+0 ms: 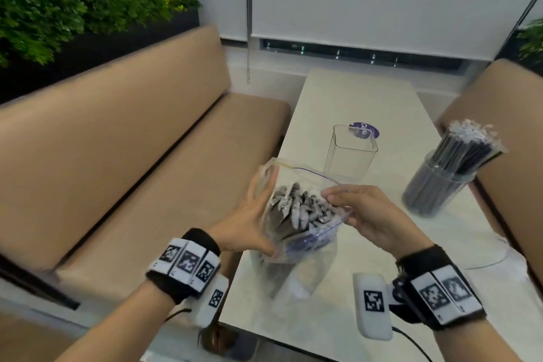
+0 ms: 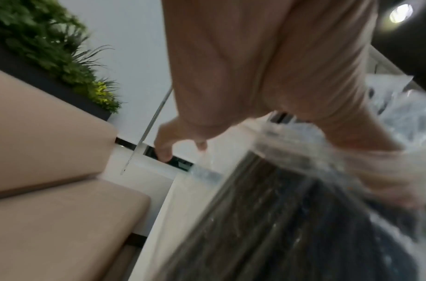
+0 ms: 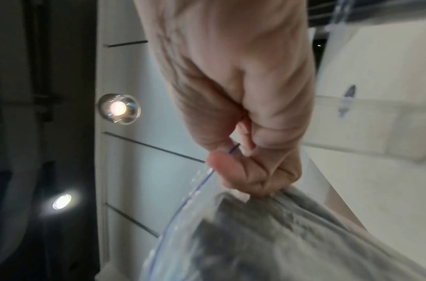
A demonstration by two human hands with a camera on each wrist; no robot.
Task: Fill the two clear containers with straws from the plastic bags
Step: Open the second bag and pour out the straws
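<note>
While the plastic bag (image 1: 296, 214) stands upright over the near end of the table (image 1: 338, 97), both hands work at its open mouth. The left hand (image 1: 249, 220) lies against the bag's left side with fingers extended and nearly straight, thumb toward the near rim; the palm supports the film without curling round it. In the left wrist view the left hand (image 2: 255, 76) appears with its fingers stretched forward along the bag (image 2: 303, 209), though blur hides the fingertips.

The right hand (image 1: 367, 214) holds the right rim of the bag mouth. In the right wrist view the right hand (image 3: 243, 114) has its fingers curled tight, thumb (image 3: 231, 167) pressed against the blue zip line of the bag (image 3: 255, 237), pinching the rim.

Dark wrapped straws (image 1: 302, 209) fill the bag, ends pointing up at the opening.

An empty square clear container (image 1: 349, 153) stands on the table just beyond the bag, in front of a purple round sticker (image 1: 371, 131). A round clear container (image 1: 435, 188), packed with black straws (image 1: 464, 153), stands near the table's right edge, well apart from the hands. Tan bench seats (image 1: 132, 126) flank the table.
</note>
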